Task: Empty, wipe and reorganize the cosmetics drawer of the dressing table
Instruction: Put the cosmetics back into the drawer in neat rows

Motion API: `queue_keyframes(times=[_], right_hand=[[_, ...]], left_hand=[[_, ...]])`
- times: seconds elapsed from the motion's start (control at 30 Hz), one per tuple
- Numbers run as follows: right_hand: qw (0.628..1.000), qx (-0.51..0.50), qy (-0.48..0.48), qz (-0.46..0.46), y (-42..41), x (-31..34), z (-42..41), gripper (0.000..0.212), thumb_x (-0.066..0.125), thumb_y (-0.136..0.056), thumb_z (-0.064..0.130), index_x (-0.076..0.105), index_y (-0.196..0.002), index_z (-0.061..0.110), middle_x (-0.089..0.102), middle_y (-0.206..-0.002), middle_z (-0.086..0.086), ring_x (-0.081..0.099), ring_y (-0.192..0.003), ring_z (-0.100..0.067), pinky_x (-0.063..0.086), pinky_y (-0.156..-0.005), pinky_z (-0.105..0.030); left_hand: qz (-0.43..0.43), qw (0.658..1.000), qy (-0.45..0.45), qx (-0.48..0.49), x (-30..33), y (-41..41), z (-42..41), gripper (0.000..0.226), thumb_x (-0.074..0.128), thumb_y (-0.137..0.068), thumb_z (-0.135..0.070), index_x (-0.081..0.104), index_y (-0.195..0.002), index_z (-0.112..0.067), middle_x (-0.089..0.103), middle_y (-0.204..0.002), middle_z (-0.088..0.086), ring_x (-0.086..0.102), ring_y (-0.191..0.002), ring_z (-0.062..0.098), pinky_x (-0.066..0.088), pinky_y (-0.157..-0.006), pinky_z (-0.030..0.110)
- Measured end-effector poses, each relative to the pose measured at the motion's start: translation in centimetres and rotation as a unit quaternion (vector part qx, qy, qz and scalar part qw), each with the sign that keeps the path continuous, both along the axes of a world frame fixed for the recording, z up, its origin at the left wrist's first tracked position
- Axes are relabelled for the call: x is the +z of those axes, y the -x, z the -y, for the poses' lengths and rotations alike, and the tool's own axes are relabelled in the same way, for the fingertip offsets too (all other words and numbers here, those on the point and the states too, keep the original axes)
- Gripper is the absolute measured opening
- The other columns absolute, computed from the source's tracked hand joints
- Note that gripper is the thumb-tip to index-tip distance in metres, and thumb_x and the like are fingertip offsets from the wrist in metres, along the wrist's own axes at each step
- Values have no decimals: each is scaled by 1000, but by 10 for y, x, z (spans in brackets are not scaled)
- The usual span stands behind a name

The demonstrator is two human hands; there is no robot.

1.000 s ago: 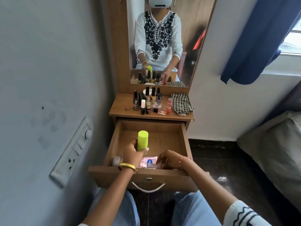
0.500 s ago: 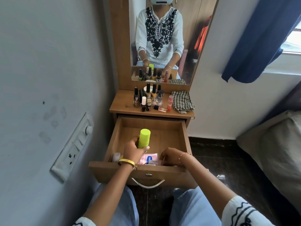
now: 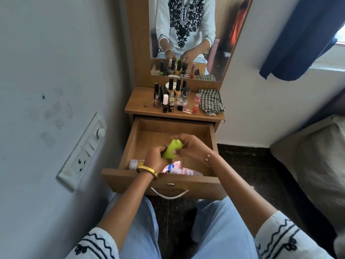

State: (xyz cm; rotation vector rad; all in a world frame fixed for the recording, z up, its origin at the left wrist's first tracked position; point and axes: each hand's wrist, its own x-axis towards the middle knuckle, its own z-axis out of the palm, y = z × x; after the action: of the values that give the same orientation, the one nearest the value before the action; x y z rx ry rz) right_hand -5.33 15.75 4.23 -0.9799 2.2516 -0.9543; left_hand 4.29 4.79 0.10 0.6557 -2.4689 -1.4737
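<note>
Lime-green bottle (image 3: 171,149) held above the open drawer (image 3: 164,181), mid-drawer, long axis tilted: top up and away toward the drawer's back right, base down near the front. Left hand (image 3: 155,160) wraps its lower end; right hand (image 3: 192,146) curls round the upper end. Both touch it, neither nearer. Judgement: emptying step, next lift goes up and back to the tabletop (image 3: 141,105) behind the drawer, so the bottle must clear the drawer's back wall.

Counts: one green bottle; in the drawer's front left corner one pale jar (image 3: 134,164), one yellowish item half hidden beside it; front centre, pink packs (image 3: 176,168), two or three, cannot tell. On the tabletop, roughly a dozen small bottles (image 3: 170,98), exact count unclear; one checked cloth (image 3: 211,103) right of them.
</note>
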Motion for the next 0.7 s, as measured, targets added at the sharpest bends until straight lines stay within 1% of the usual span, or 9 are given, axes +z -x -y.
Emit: queue_keyframes(times=[0.07,0.17,0.2,0.27,0.33,0.4,0.5,0.6,0.7], right_hand=[[999,-17,-19,-43,-2,-4,2,43,73,-76,10,58,-117,9,64,-107,-7,60,-89,-19,53,-74,-28],[997,-46,-30,-56,1,-6,0,35,74,-76,11,59,-107,7,61,-95,-4,56,-74,-11,42,-55,-11],[996,-55,-34,-58,4,-6,-3,35,74,-76,11,59,-108,7,62,-96,-6,56,-74,-11,42,-56,-10],[991,-79,-63,-91,13,-5,-12,40,74,-76,14,59,-113,8,63,-108,-8,59,-88,-16,47,-70,-17],[980,-98,-117,-129,22,-4,-23,46,74,-76,16,57,-119,9,61,-117,-9,58,-104,-23,46,-82,-27],[967,-101,-181,-148,27,-4,-34,52,72,-78,16,52,-125,8,58,-123,-11,56,-112,-27,47,-88,-31],[951,-92,-251,-158,25,-5,-46,44,68,-80,13,54,-120,6,60,-116,-13,59,-104,-29,52,-80,-31],[944,-87,-273,-162,20,-8,-48,36,67,-80,14,57,-113,6,62,-107,-13,61,-93,-26,53,-72,-29],[938,-73,-293,-168,16,-9,-46,36,67,-81,15,58,-114,6,62,-104,-11,57,-83,-21,49,-68,-23]], left_hand=[[5,1000,6,-14,0,0,-1,41,74,-72,-5,64,-111,-3,69,-106,15,63,-99,26,47,-82,29],[12,1000,5,-14,-2,2,-2,47,73,-73,-4,60,-118,-4,66,-114,14,61,-106,27,48,-90,32],[16,1000,0,-9,-4,3,-2,48,72,-74,-4,59,-120,-5,65,-116,14,60,-109,27,48,-93,34],[30,1000,-4,2,-7,4,-3,48,68,-77,-3,56,-124,-8,62,-122,12,57,-116,24,47,-97,35],[38,999,8,9,-10,5,-3,45,64,-82,-3,55,-125,-11,59,-127,10,54,-119,21,46,-97,31],[30,999,14,16,-11,6,-3,41,61,-84,-4,56,-124,-11,59,-127,9,55,-118,20,46,-94,28],[17,1000,10,24,-11,6,-3,36,61,-84,-3,60,-119,-8,63,-122,11,59,-112,21,48,-92,30],[13,1000,11,26,-12,6,-4,33,60,-85,-4,61,-118,-7,63,-121,11,59,-111,21,49,-89,30],[10,1000,11,26,-13,6,-5,32,60,-85,-4,60,-118,-7,64,-120,12,59,-111,22,48,-88,28]])
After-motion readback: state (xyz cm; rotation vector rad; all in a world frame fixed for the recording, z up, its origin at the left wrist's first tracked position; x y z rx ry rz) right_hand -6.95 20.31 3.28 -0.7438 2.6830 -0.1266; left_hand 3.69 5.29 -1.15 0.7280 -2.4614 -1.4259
